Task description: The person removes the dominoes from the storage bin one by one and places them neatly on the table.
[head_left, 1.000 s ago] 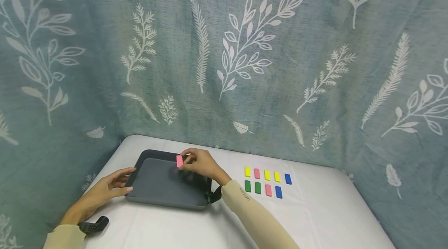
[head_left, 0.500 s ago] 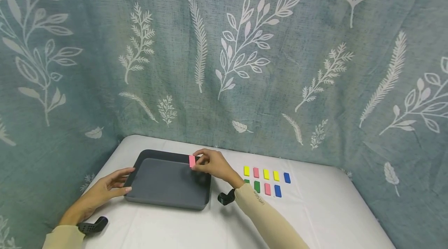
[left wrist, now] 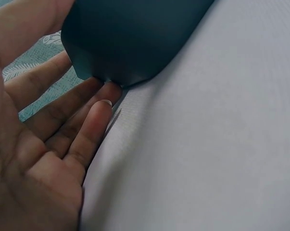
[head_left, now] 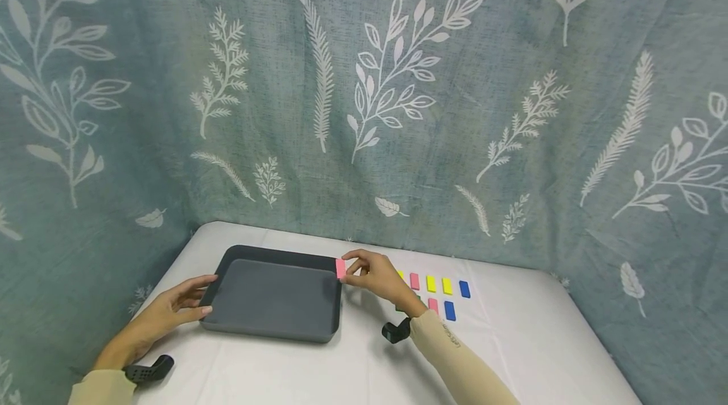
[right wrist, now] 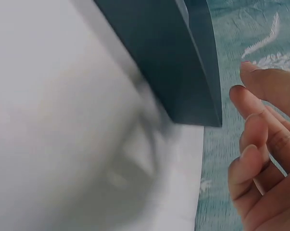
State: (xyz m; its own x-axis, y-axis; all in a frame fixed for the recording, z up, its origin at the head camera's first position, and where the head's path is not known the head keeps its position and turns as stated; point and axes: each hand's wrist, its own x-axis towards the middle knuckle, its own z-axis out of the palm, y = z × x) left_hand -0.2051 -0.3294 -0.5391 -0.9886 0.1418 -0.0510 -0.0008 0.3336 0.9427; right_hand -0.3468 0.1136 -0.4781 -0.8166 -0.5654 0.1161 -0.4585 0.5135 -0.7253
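In the head view my right hand (head_left: 375, 275) pinches a small pink rectangular block (head_left: 340, 268) between thumb and fingertips. The block is held upright at the right rim of a dark grey tray (head_left: 279, 301), above the table. Whether it touches the rim is unclear. At the tray's left side is my left hand (head_left: 165, 316), its fingers relaxed and spread. In the left wrist view the fingers (left wrist: 92, 127) touch the tray's outer corner (left wrist: 130, 43). The right wrist view shows the right hand (right wrist: 270, 159) beside the tray wall (right wrist: 169, 57); the block is hardly visible there.
Right of the tray, two rows of small blocks lie on the white table (head_left: 273, 373): pink (head_left: 414, 282), yellow (head_left: 431, 284), blue (head_left: 465, 289) and green, some partly behind the right wrist. A patterned teal curtain (head_left: 318, 203) stands behind the table and at its sides.
My right hand has moved right with the pink block, from over the tray's inside to its right rim. The forearm now covers part of the block rows. The left hand stays by the tray.
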